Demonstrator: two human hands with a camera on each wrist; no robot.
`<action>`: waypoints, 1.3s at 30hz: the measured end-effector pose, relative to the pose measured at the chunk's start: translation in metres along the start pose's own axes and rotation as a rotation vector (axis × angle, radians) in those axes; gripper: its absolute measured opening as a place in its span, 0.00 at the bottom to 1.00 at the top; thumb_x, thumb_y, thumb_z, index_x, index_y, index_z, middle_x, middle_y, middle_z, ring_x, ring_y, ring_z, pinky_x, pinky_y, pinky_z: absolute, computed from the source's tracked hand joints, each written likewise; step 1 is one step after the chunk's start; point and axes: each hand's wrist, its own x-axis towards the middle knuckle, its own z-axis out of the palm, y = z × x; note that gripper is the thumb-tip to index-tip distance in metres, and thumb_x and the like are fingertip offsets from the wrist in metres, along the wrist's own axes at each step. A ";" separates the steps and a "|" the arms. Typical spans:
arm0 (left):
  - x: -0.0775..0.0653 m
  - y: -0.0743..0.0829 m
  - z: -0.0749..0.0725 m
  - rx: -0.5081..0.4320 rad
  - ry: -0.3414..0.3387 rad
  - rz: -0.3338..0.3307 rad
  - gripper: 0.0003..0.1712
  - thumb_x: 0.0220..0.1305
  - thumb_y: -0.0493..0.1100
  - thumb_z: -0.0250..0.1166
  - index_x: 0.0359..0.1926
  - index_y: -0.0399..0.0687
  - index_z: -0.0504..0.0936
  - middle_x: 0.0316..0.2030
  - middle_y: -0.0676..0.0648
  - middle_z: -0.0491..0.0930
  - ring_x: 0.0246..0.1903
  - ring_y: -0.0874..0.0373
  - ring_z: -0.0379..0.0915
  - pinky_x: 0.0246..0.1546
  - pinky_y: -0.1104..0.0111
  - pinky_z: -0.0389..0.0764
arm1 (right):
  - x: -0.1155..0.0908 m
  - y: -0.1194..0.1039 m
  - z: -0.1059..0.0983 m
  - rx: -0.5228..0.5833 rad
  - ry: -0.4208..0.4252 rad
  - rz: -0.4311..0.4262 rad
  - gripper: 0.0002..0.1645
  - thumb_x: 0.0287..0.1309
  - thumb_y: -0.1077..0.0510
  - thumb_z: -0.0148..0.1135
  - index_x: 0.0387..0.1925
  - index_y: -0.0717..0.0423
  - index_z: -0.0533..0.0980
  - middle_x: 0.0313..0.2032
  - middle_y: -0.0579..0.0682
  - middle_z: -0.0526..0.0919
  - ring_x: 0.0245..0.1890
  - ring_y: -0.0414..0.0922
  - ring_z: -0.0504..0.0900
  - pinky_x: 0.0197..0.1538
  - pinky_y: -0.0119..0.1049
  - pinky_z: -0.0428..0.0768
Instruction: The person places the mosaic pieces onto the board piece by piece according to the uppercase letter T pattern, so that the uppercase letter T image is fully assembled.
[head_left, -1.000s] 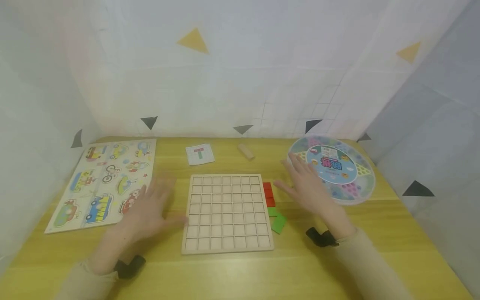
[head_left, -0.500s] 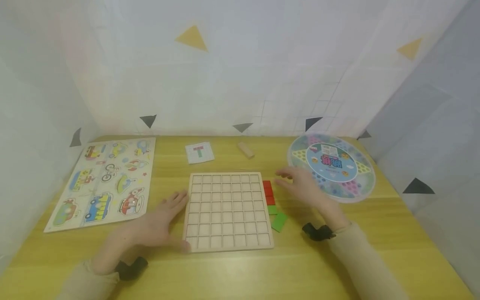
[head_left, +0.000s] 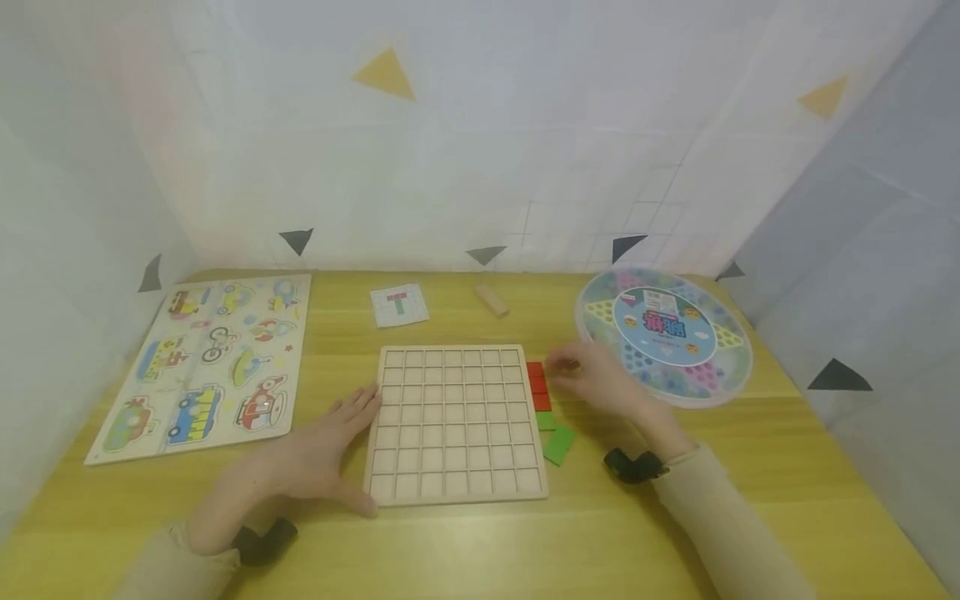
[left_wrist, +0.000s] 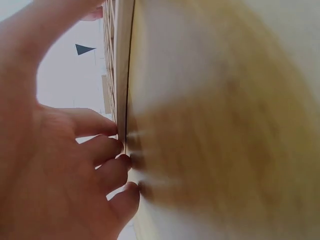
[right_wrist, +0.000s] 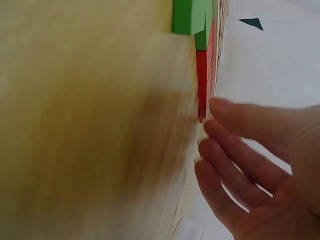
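A wooden grid board (head_left: 453, 425) lies on the table in front of me. My left hand (head_left: 318, 454) rests against its left side, fingertips at the edge and thumb by the near corner; the left wrist view has the fingers (left_wrist: 112, 172) relaxed beside the board's edge. Along the board's right side lie red tiles (head_left: 537, 386) and green tiles (head_left: 559, 445). My right hand (head_left: 600, 379) hovers beside the far red tile. In the right wrist view its thumb and bent fingers (right_wrist: 230, 170) stand near the end of the red row, with nothing visibly held.
Behind the board lie a paper card (head_left: 400, 306) with a red and green T pattern and a small wooden block (head_left: 492, 300). A vehicle picture puzzle (head_left: 202, 367) is at the left. A round game box (head_left: 663, 329) sits at the right, close to my right hand.
My left hand has come down from over the table to the board's left edge. The right hand has moved left and nearer me, from the round box toward the red tiles, its fingers bending inward.
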 end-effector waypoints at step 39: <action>0.002 -0.002 0.005 0.037 -0.007 -0.011 0.83 0.36 0.79 0.71 0.80 0.42 0.38 0.80 0.41 0.31 0.78 0.37 0.31 0.75 0.42 0.44 | -0.002 0.003 0.003 0.005 -0.113 0.029 0.17 0.55 0.56 0.74 0.48 0.49 0.83 0.44 0.42 0.86 0.49 0.44 0.82 0.58 0.48 0.81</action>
